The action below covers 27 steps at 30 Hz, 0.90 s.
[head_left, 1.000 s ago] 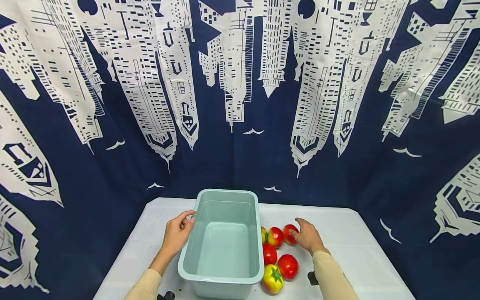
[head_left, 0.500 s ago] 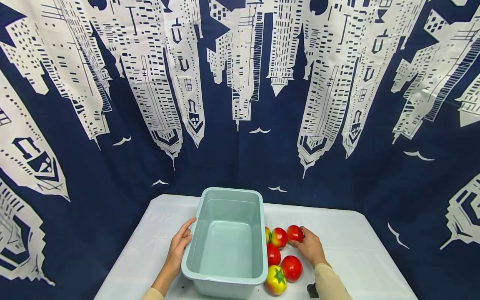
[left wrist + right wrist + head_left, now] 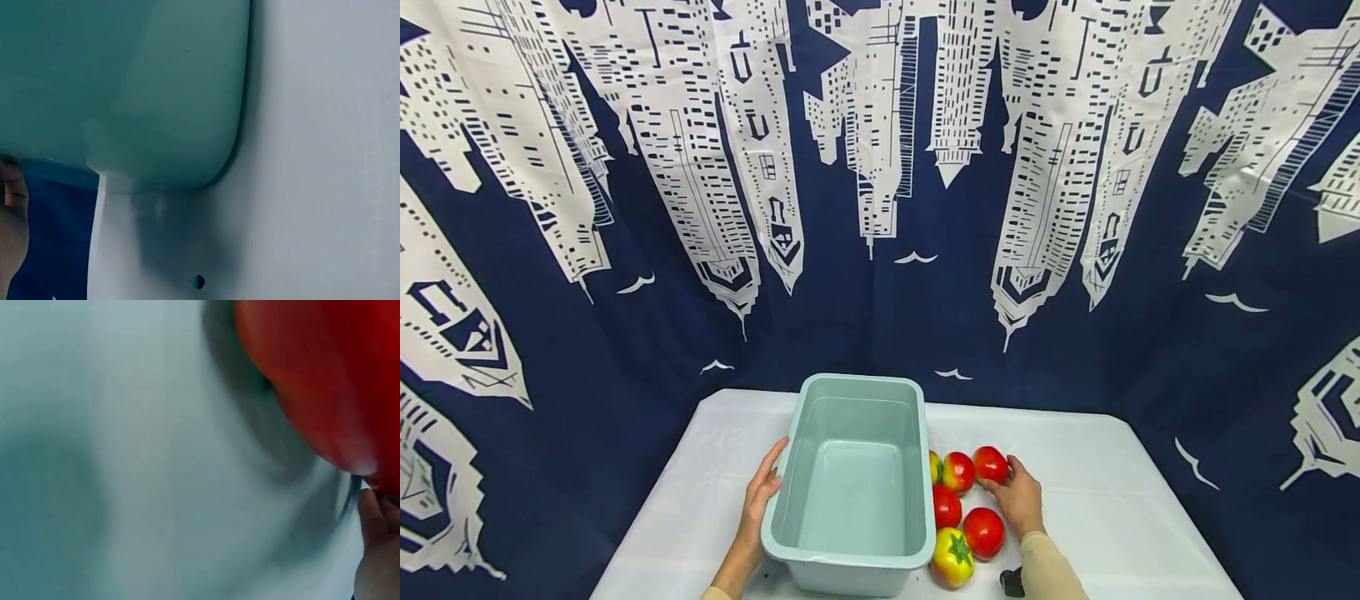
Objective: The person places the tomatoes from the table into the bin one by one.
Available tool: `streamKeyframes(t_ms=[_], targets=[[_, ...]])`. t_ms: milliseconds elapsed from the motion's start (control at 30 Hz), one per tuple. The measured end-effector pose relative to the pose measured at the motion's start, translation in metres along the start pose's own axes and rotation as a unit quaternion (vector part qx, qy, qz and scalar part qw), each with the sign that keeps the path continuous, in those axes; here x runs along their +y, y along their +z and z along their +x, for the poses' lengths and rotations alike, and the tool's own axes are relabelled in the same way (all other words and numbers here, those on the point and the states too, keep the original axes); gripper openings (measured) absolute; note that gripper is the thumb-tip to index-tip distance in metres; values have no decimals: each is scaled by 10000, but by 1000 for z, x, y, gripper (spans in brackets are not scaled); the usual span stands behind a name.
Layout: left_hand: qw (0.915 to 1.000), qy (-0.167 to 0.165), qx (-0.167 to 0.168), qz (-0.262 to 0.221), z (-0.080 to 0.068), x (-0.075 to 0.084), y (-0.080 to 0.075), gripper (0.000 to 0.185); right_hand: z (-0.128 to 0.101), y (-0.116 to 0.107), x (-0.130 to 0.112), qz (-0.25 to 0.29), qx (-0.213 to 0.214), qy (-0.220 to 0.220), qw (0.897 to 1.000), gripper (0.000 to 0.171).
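My right hand (image 3: 1021,500) holds a glossy red tomato (image 3: 990,463) between thumb and fingers, at the far right of a group of fruit on the white table. In the right wrist view the tomato (image 3: 331,381) is large, with fingertips (image 3: 370,512) at its lower edge. My left hand (image 3: 757,508) rests along the outer left side of a pale green plastic bin (image 3: 847,558), its fingers fairly straight beside the rim. The left wrist view shows the bin's outer wall (image 3: 169,112), and part of the hand (image 3: 11,219) at the left edge.
Right of the bin lie two more red tomatoes (image 3: 983,532), a yellow-and-red one with a green star-shaped top (image 3: 952,557), a red-yellow fruit (image 3: 958,472) and a partly hidden yellowish one (image 3: 935,467). Behind the white table (image 3: 1120,500) hangs a navy curtain (image 3: 865,325) with white buildings.
My right hand has closed in on the red tomato and now grips it. My left hand has shifted slightly down along the bin's side, its fingers straightening.
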<state>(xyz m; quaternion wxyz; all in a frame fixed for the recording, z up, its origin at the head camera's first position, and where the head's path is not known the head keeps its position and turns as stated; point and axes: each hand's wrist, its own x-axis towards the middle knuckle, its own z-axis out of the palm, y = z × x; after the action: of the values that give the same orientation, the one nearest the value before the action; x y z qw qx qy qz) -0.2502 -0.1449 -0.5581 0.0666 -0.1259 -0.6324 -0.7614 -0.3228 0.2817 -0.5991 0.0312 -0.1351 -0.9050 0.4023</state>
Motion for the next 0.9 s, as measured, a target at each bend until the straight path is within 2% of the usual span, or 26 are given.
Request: streamKeyframes(t_ms=[267,433,600,900], targets=[[9994,210,-207,-185,0,0,-4,58,-1,7,9,425,66,39,9991,81],[9990,227,-283,-263,3,0,-4,58,3,11,12,723,93,99,9973,81],[9993,133,-222,-285,2,-1,-3,59,5,13,13,1002,93,181,9948,83],[9980,180,-360,-483,0,-1,-3,59,2,16,14,1670,340,241,9851,79]])
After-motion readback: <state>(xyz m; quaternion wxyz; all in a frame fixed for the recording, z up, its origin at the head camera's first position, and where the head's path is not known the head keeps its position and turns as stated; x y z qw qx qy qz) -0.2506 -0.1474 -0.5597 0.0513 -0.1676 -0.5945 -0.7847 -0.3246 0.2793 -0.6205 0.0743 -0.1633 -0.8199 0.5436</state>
